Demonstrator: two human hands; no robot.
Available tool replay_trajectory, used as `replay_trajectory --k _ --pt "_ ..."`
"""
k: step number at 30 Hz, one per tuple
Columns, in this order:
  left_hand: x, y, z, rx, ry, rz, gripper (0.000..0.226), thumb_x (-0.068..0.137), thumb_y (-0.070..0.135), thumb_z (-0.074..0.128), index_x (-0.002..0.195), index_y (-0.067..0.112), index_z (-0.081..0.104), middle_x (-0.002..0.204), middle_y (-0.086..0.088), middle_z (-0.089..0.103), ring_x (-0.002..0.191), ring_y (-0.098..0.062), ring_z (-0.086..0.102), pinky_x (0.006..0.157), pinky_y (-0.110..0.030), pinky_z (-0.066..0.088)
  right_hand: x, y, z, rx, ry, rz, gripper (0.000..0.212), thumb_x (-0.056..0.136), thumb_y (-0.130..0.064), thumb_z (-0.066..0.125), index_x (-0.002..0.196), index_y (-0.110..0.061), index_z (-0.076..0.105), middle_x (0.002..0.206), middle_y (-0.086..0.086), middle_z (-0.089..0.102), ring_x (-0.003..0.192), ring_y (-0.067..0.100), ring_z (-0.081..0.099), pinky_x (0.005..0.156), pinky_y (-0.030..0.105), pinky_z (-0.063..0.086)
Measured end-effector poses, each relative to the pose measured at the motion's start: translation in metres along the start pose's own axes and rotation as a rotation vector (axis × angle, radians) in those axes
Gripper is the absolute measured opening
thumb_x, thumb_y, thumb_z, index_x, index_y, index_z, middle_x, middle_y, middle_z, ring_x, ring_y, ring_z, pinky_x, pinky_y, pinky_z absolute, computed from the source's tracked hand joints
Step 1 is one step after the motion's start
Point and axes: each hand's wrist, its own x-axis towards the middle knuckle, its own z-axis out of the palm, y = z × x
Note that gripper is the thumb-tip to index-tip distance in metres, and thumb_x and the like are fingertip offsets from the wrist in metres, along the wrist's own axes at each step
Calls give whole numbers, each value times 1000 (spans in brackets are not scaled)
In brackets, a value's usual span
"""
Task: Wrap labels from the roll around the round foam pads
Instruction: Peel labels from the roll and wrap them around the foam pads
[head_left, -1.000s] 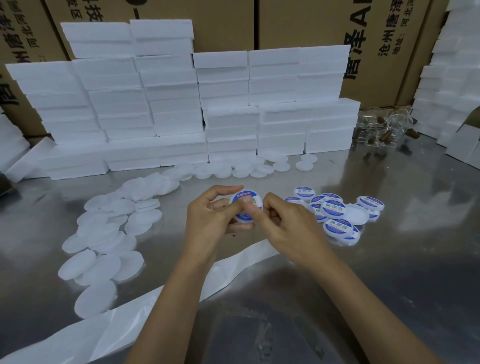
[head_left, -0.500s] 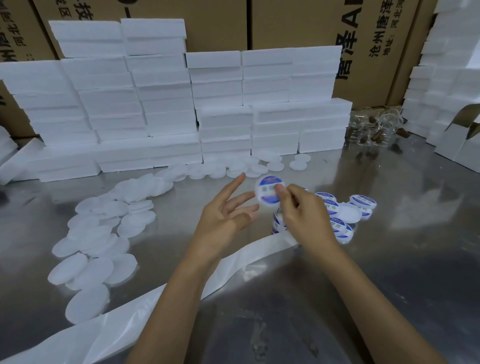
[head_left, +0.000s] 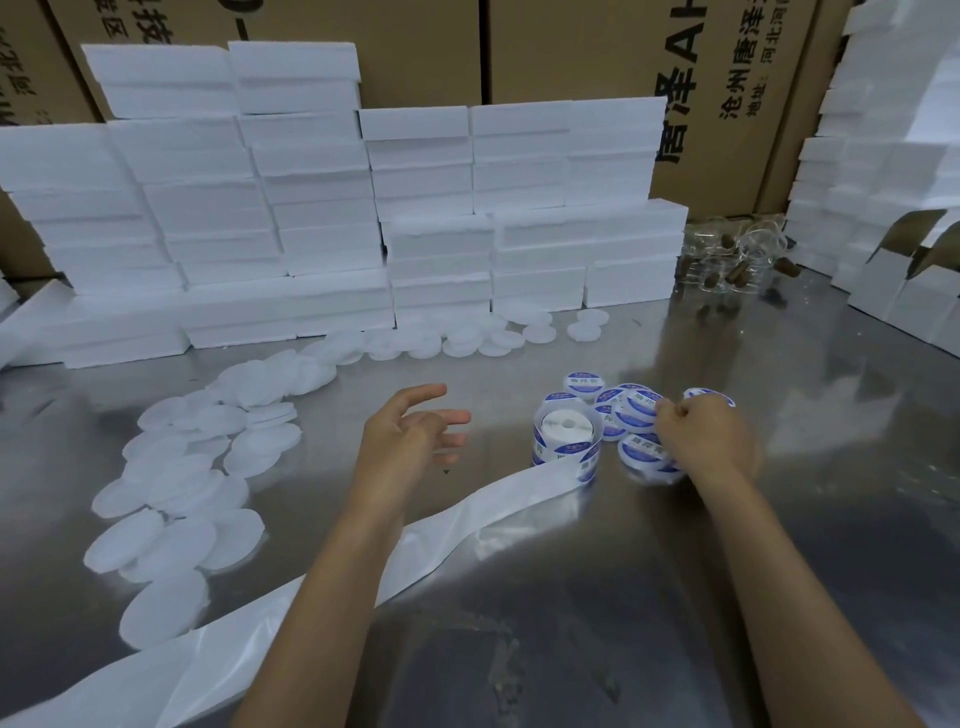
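Bare round foam pads scattered at left as before. Left hand now empty, fingers spread, hovering. Label roll newly uncovered, upright on table. Right hand curled, lowered onto labelled pads; grip unclear.

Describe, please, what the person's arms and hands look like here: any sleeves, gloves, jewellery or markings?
Both forearms are bare right down to the bottom edge of the picture, with no sleeve or cuff in view. The left hand and right hand wear no gloves. No watch, bracelet or ring shows on either wrist or on the fingers that are visible, and no tape or markings can be seen.
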Motion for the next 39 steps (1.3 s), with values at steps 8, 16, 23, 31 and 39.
replay_trajectory --k 8,16,23,31,39 --pt "15 -8 -18 290 153 100 34 94 4 46 119 20 62 100 -1 75 91 -24 69 85 -39 54 -35 -42 0 150 183 -324 50 98 -37 46 56 -10 43 51 0 48 60 34 47 58 35 35" --pt "37 -33 -101 823 605 92 46 93 19 63 135 3 55 136 -24 54 132 -39 40 105 -47 37 -71 -69 9 178 184 -568 47 98 -32 52 55 -14 42 49 4 47 55 34 45 52 34 33" --pt "48 -54 -112 878 640 79 39 90 26 70 121 4 61 122 -23 63 122 -40 45 100 -47 40 -75 -71 12 213 142 -554 49 98 -33 51 54 -15 39 49 2 46 56 33 47 55 36 40" --pt "46 -36 -102 744 615 107 36 82 29 80 110 11 69 116 -17 67 117 -35 52 97 -39 40 -81 -72 15 266 123 -579 54 97 -31 55 50 -20 30 37 -6 37 43 15 36 48 27 22" --pt "15 -1 -56 223 99 151 27 72 21 88 97 19 76 100 10 73 93 -5 66 69 -3 45 -90 -80 22 503 -99 -580 47 97 -41 52 59 -13 50 54 4 54 54 22 49 55 34 40"
